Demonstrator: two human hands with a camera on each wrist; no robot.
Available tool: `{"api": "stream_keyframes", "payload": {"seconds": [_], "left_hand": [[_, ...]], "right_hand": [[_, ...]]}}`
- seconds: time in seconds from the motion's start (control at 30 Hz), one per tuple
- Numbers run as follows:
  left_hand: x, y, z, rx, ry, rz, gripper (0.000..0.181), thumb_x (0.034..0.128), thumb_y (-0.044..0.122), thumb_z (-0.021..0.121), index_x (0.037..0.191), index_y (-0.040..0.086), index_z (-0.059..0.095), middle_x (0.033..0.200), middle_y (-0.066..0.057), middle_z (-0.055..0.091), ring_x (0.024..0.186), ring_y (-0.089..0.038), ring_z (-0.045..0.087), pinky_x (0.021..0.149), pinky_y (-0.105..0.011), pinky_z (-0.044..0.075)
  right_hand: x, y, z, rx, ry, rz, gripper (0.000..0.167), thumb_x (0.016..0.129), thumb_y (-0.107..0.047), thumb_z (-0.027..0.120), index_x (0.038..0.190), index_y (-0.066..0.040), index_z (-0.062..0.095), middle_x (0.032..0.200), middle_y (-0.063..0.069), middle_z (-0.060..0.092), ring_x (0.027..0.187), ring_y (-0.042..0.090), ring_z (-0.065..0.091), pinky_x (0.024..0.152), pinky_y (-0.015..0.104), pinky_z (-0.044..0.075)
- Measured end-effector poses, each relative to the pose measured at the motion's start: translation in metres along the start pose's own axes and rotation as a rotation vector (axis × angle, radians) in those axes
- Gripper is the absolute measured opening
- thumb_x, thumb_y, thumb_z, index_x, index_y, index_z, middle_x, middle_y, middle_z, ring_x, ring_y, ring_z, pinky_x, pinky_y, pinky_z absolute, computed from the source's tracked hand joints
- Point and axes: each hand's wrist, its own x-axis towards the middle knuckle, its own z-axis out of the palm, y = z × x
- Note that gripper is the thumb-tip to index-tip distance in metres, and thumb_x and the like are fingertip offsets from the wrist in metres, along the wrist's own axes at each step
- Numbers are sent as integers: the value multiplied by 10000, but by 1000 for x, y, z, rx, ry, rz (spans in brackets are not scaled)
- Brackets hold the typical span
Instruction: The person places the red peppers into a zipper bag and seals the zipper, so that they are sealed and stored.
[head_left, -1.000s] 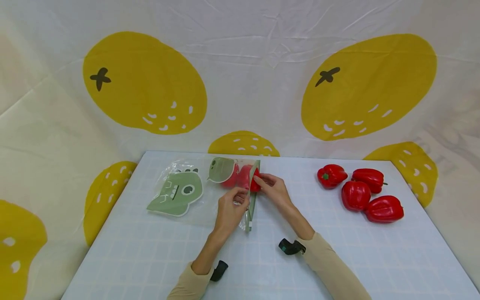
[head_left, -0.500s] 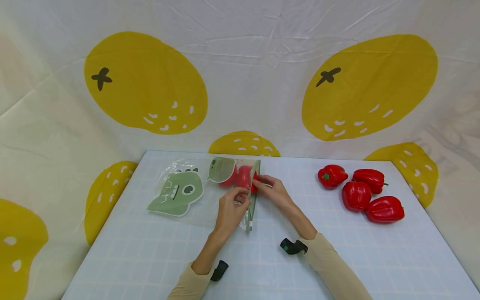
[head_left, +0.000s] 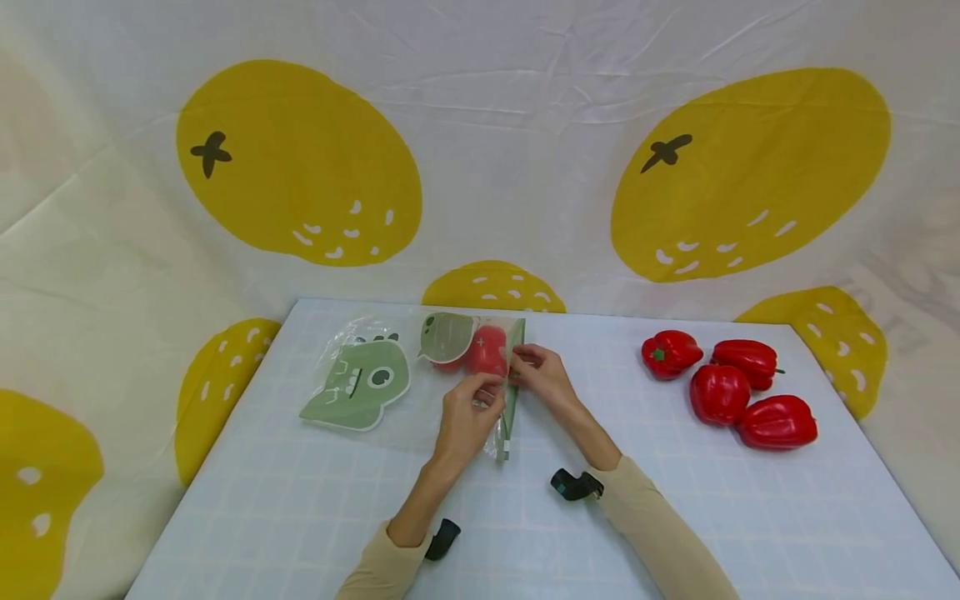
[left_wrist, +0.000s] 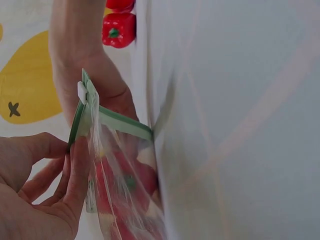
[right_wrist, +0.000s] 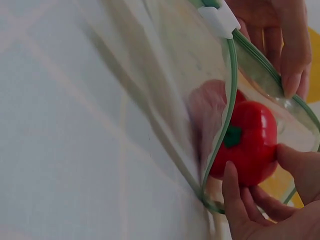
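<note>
A clear bag with green dinosaur prints (head_left: 360, 385) lies on the table, its green-edged mouth (right_wrist: 231, 85) spread apart on the right side. My left hand (head_left: 467, 414) pinches the mouth's upper edge between thumb and fingers. In the right wrist view a red bell pepper (right_wrist: 257, 135) with a green stem sits inside the mouth. My right hand (head_left: 546, 381) reaches to the opening, thumb and fingertips (right_wrist: 231, 172) around this pepper. More red shows through the plastic beside it. A white slider (right_wrist: 220, 20) sits at one end of the green seal.
Several red bell peppers (head_left: 720, 394) lie grouped on the right side of the white-blue table (head_left: 285, 500). Behind hangs a pale cloth with yellow fruit prints (head_left: 300, 167). Black wrist devices show at both sleeves.
The pepper at the bag's mouth has moved left, further inside, with my right fingers following it. My left hand keeps its pinch on the edge. The head view has shifted slightly.
</note>
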Motion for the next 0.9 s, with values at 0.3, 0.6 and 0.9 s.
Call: {"api": "stream_keyframes", "payload": {"seconds": [0.3,0.6,0.9], "left_hand": [[1,1,-1,14,-14,11,153,874,-64,689,1012,-19,739,882,-101,712,743,-210,686,662,-234,597],[0,3,-2,49,-30,60,159,875,-59,678,1023,-41,733,882,-156,691,756,-228,689,661,-261,606],[-1,3,-3,71,-55,50,180,876,-73,682,1045,-35,732,912,-108,688,787,-214,678,692,-248,602]], "right_hand": [[3,0,3,-42,-16,42,429,1010,-197,644,1330,85,601,1239,242,660,967,186,657,881,344,601],[6,-1,5,-81,-57,-8,419,967,-281,716,1250,26,671,1130,139,711,951,187,598,819,231,528],[12,-2,11,-88,-73,-47,383,960,-254,727,1216,29,697,1154,150,725,1015,195,627,860,249,509]]}}
